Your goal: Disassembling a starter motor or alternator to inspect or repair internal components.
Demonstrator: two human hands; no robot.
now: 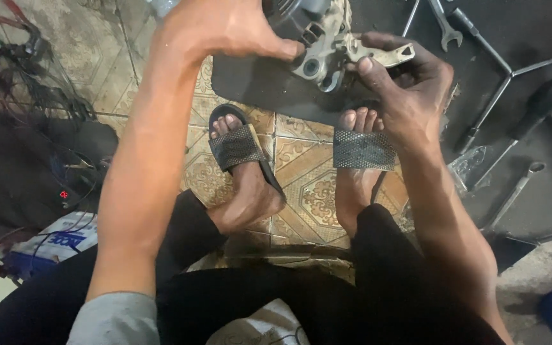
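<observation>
1. The right hand point(410, 89) had its dark, greasy fingers point(367, 64) clamped on the flat bracket arm of a grey cast-metal engine part point(327, 48), thumb on top, the rest curled beneath.
2. The left hand point(225, 29) pressed its thumb and fingers together on the opposite side of the same part, near a round boss.
3. The part was held between both hands, above a dark rubber mat point(257, 86) and near the top edge of the view, which cut off its upper portion.
4. Just below the mat, two feet in black mesh-strap sandals point(237, 147) rested on the patterned tile floor point(301, 185), leaving only a narrow gap of tile between them.
5. To the right, a long cross-shaped steel wrench point(512, 75), a black-handled screwdriver point(538, 105) and a steel spanner point(512, 195) lay on the dark floor, well apart from the hands.
6. To the left, a tangle of dark wires point(39, 96) crowded that side.
</observation>
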